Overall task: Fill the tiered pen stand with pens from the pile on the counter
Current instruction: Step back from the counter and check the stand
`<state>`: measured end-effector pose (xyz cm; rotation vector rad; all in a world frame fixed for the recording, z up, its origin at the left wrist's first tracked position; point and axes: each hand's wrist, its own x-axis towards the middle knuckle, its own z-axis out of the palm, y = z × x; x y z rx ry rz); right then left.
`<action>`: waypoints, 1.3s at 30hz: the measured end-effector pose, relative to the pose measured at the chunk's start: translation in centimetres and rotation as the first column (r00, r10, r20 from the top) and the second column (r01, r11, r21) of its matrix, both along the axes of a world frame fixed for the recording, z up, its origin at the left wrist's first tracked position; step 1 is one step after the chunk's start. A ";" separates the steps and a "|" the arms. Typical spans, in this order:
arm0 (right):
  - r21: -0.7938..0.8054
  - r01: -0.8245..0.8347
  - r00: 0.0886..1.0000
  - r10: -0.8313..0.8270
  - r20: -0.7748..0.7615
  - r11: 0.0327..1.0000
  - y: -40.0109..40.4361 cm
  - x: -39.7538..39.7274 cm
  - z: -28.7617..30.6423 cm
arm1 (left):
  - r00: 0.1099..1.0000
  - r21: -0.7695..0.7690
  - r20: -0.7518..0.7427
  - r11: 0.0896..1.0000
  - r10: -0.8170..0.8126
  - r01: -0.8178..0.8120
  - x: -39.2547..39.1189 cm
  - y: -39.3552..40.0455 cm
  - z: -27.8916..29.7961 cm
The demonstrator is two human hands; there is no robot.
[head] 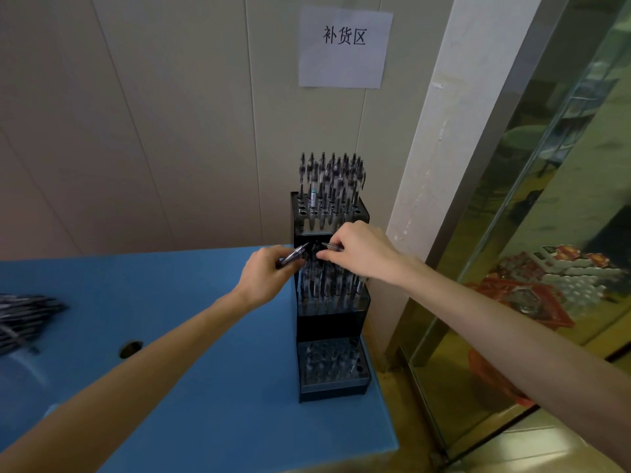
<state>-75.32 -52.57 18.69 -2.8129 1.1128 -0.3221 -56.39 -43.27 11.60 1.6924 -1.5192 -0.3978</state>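
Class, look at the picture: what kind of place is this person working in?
Probably a shop's restocking corner: a paper sign on the wall, a tiered pen stand on a blue counter, and a pile of pens.

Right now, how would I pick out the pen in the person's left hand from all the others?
Find the blue counter and the black tiered pen stand at its right edge. The left hand beside the middle tier holds that pen. Unlike the upright pens in the stand, it lies slanted across the fingers.
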 end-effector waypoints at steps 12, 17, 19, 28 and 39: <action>0.204 -0.013 0.747 -0.126 0.653 0.979 0.2 -3.0 0.7 | 0.993 -0.139 -0.060 0.984 0.100 -0.108 -1.2 1.0 1.4; 0.310 -0.093 0.594 -0.197 0.780 0.946 -0.6 -3.4 1.7 | 0.933 -0.298 -0.360 0.944 0.023 -0.139 -1.6 0.7 3.7; 0.327 -0.128 0.508 -0.221 0.832 0.936 -0.9 -3.3 1.9 | 0.917 -0.310 -0.398 0.940 0.006 -0.141 -2.0 0.4 4.7; 0.212 -0.124 0.515 -0.120 0.849 0.969 -0.7 -3.6 1.0 | 0.893 -0.438 -0.441 0.889 -0.085 -0.132 -3.3 -0.4 8.1; 0.013 -0.018 0.747 0.005 0.665 1.000 -0.7 -5.1 -2.6 | 0.964 -0.479 -0.260 0.874 -0.049 -0.085 -4.6 -1.4 7.7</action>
